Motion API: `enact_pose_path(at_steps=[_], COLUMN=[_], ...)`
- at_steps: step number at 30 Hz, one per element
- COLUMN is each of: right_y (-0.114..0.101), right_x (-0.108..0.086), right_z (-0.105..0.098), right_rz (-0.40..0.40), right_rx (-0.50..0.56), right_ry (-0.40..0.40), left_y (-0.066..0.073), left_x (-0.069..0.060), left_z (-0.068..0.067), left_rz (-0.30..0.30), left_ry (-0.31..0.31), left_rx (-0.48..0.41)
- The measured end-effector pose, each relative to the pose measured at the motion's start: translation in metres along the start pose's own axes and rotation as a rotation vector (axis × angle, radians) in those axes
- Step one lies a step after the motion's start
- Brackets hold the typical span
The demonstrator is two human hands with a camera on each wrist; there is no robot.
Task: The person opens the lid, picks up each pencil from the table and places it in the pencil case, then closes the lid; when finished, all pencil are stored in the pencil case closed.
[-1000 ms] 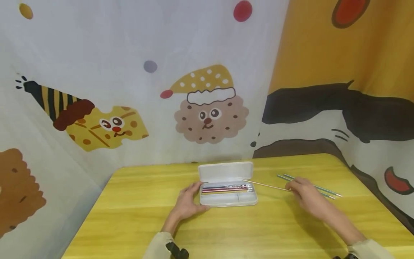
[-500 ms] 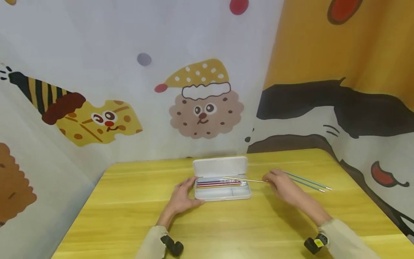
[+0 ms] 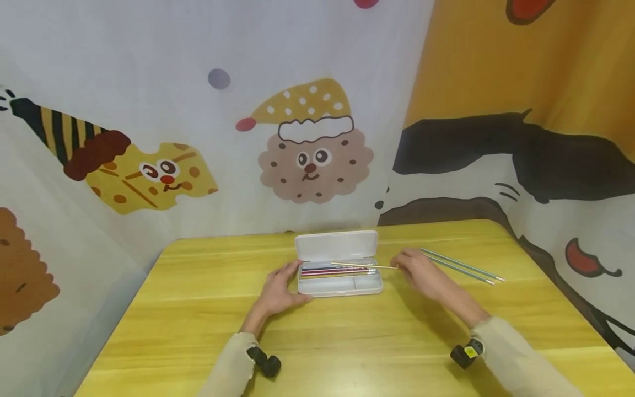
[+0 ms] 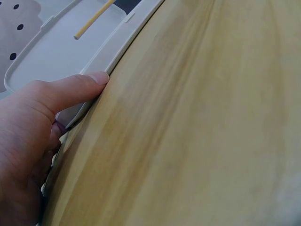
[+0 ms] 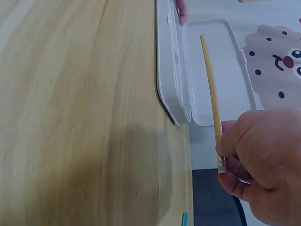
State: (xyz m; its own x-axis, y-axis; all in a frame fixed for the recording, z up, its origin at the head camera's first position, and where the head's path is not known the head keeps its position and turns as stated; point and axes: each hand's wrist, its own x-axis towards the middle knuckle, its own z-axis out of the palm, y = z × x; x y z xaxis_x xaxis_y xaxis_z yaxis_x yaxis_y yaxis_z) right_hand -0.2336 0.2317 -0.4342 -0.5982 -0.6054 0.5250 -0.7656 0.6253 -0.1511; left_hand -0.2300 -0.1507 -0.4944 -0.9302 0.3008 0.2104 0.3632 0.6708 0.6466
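Note:
A white pencil case (image 3: 324, 286) lies on the table with its lid raised at the back. Several pencils, dark, red and yellow, lie side by side in its rear compartment. My left hand (image 3: 275, 291) grips the case's left end, thumb at the front corner; in the left wrist view the thumb presses the case wall (image 4: 101, 63). My right hand (image 3: 421, 275) pinches a yellow pencil (image 3: 364, 266) near its eraser end, its other end pointing left over the case. The right wrist view shows this pencil (image 5: 212, 89) held in front of the open lid (image 5: 225, 70).
Two teal pencils (image 3: 463, 262) with white erasers lie on the yellow wood-grain table (image 3: 347, 342), right of my right hand. A curtain (image 3: 163, 71) with cartoon prints hangs behind the table's far edge.
My right hand has moved left with the yellow pencil, away from the teal pencils, bringing the pencil over the case. My left hand keeps its grip on the case.

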Motion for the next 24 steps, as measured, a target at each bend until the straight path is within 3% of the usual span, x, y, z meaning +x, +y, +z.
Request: enact_pose_path(at_steps=[12, 24], right_y=[-0.006, -0.009], right_x=[0.013, 0.023], right_z=[0.007, 0.013], right_rz=[0.036, -0.005], right_rx=[0.013, 0.025], right_ry=[-0.052, -0.049], left_y=[0.002, 0.002], left_x=[-0.001, -0.001], left_z=[-0.002, -0.002], left_rz=[-0.027, -0.027], left_ry=[-0.025, -0.028], left_rx=[0.007, 0.011])
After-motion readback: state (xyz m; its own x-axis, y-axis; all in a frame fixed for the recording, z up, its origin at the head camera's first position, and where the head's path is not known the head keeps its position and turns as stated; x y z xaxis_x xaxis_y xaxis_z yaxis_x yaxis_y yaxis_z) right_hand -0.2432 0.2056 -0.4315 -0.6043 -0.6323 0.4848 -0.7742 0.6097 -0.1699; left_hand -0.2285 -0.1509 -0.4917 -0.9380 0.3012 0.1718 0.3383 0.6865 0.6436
